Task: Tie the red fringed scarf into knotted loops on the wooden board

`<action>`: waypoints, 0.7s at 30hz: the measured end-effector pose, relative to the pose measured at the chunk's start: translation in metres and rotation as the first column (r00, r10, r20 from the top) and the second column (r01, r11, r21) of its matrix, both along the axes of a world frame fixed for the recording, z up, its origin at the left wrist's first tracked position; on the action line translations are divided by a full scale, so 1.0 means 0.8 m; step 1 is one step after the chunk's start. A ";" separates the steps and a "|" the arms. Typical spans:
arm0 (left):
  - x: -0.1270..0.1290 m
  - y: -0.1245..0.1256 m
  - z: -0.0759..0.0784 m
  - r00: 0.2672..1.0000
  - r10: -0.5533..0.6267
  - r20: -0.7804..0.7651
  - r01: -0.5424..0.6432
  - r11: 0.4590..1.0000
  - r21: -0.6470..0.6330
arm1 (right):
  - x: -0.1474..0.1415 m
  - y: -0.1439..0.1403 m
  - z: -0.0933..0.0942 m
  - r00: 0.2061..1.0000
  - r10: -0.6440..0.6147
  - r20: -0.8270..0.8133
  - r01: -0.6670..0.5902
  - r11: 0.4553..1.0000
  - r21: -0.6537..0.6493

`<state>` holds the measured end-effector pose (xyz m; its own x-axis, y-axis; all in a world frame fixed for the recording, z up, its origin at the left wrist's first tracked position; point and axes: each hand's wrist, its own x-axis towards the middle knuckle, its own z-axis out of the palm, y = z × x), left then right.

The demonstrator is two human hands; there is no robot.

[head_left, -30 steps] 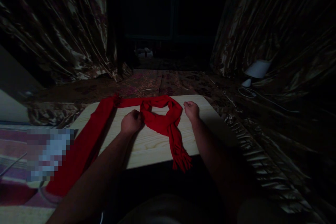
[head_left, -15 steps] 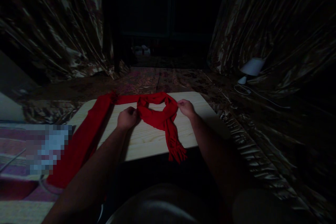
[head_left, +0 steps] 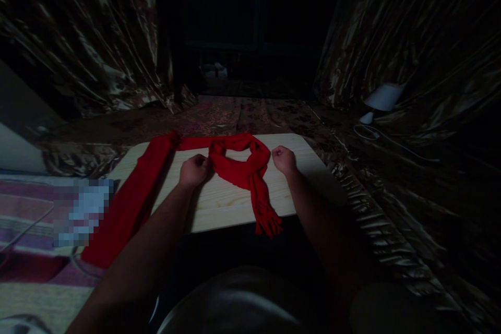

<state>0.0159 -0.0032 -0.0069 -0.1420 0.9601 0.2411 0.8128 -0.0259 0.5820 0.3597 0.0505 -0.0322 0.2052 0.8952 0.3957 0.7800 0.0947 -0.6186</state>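
Fingers curled, the left hand (head_left: 194,170), grip unclear, and seemingly empty right hand (head_left: 284,159) flank a red scarf (head_left: 235,171) looped near the surface's (head_left: 223,206) far edge; its overhanging length could drag the loop askew.

Left hand (head_left: 194,171), right hand (head_left: 285,159) — curled.

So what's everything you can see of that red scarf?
The red scarf looks soft and woolly. On the pale table it crosses itself in a loop, one fringed end past the near edge. A band runs left to a wide, slanting red length; how they join is unclear. The left hand is at the loop, perhaps gripping; the right hand looks just clear of it.
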 end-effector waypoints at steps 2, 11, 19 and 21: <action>-0.001 0.002 -0.004 0.999 0.009 0.048 -0.010 1.000 0.015 | 0.001 0.002 -0.003 0.999 0.002 -0.047 -0.002 1.000 0.009; 0.022 -0.014 0.000 0.959 -0.256 -0.120 0.282 0.842 0.460 | -0.001 0.000 0.000 0.990 0.021 -0.141 -0.017 0.999 0.031; 0.043 -0.026 -0.005 0.757 -0.562 -0.334 0.639 0.745 0.195 | -0.017 -0.027 0.018 0.980 0.073 0.183 -0.119 0.958 0.259; 0.041 -0.024 -0.007 0.762 -0.562 -0.322 0.636 0.742 0.210 | -0.024 -0.035 0.023 0.955 0.137 0.265 -0.213 0.934 0.286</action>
<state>0.0490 -0.0221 -0.0126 0.5318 0.7044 0.4701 0.6732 -0.6884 0.2700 0.3406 0.0225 -0.0139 -0.0774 0.7342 0.6745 0.8534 0.3986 -0.3360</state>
